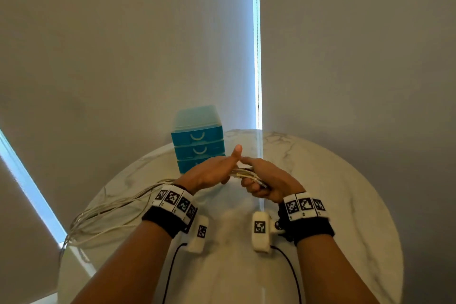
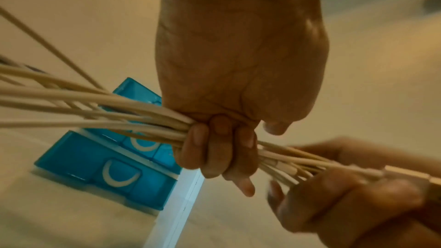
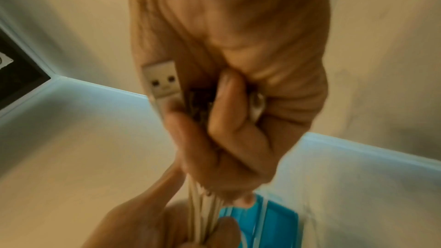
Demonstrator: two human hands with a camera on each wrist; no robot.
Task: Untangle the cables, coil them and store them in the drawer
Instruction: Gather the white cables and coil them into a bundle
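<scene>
Several white cables (image 1: 108, 210) trail in long loops across the left of the round marble table (image 1: 345, 205) and over its edge. My left hand (image 1: 209, 173) grips the bundle (image 2: 107, 118) in a fist, thumb sticking up. My right hand (image 1: 266, 180) grips the cable ends just beside it, and a silver USB plug (image 3: 163, 84) pokes out of that fist. In the left wrist view the ends (image 2: 286, 165) fan out between the two hands. The blue drawer unit (image 1: 197, 140) stands right behind the hands with all three drawers pushed in.
Grey blinds hang behind the table, with a bright gap (image 1: 256, 57) between them. Each wrist carries a band and a white camera (image 1: 260, 232) with a black lead running back toward me. The table's right half (image 1: 333, 180) is bare marble.
</scene>
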